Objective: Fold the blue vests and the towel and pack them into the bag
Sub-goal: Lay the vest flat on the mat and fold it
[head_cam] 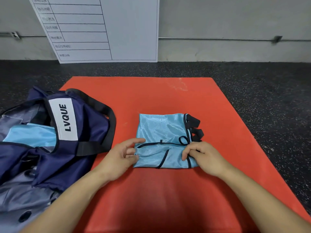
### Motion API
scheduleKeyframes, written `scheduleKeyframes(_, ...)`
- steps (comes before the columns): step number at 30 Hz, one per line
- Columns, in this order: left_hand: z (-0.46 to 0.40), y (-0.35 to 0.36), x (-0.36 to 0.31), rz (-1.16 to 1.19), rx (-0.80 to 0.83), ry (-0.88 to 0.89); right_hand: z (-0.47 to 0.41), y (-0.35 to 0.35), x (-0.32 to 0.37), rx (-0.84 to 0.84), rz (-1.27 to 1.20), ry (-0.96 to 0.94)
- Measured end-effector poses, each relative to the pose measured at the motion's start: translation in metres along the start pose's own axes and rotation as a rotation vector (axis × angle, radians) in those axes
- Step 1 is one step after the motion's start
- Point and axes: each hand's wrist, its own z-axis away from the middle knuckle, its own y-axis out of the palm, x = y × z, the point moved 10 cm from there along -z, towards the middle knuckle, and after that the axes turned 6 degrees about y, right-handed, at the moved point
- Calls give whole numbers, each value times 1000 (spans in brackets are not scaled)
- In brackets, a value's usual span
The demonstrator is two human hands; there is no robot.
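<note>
One folded blue vest [31,135] lies inside our open navy bag [87,125]. Our left hand [120,158] pinches the left edge of the second vest [161,132] on the red mat [151,98]; our right hand [204,157] pinches its right edge.

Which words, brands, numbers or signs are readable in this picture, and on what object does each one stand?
"LVQUE": black capital letters on the white label of the navy bag, running sideways up the label.
Rows of characters in the left column of the white board against the wall: too blurred to read.
Folded blue vest and red mat: no text visible.
No numbers are visible anywhere.
</note>
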Motion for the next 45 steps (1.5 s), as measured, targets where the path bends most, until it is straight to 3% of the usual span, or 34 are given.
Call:
scheduleKeyframes(5,9,10,-13,99,91,31,20,3,5,265,-162,74)
scheduleKeyframes(9,21,13,-25,-11,127,74,34,6,7,388,-78,-45)
scheduleKeyframes(13,25,8,-22,-138,94,91,28,8,6,180,102,-137)
scheduleKeyframes(16,21,2,-20,-212,13,83,25,-4,11,47,84,-135)
scheduleKeyframes(22,2,-13,-31,-3,-118,105,14,-31,35,-125,-147,-155)
scheduleKeyframes(27,-6,0,-11,133,-13,-6,-4,-10,9,-21,-334,18)
scheduleKeyframes(30,-6,-1,-5,50,5,-26,-6,-4,2,16,-358,61)
scheduleKeyframes(45,52,14,-1,-126,25,-38,55,24,-3,122,-172,124)
